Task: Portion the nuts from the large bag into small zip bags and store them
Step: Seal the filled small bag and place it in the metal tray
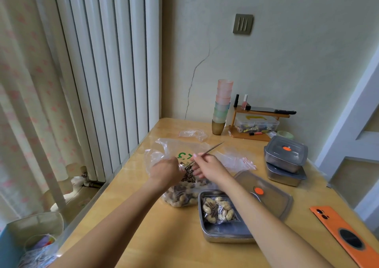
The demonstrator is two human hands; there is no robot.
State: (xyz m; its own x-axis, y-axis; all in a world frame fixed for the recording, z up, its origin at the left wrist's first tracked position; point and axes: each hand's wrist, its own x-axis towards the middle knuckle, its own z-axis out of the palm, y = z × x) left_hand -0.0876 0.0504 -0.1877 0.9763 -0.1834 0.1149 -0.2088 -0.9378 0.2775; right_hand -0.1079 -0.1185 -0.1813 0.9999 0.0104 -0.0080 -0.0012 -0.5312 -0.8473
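Left hand (165, 170) grips the large bag (180, 198) by its mouth; right hand (208, 165) pinches a spoon (211, 150) handle. Bag of peanuts and seeds sits mid-tabletop (164, 237). Open metal box (225, 237) holds one filled small zip bag (218, 210). Spoon bowl mostly hidden.

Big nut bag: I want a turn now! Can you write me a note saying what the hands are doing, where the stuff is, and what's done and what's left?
Left hand: grips the open mouth of the large bag.
Right hand: holds a thin metal utensil, probably a spoon, with its tip down in the nuts.
Done: one filled zip bag lies in the open metal box. The box's lid lies beside it.
Left: two empty zip bags wait behind the large bag. Scoop nuts into them, seal them, put them in the box and put the lid on.
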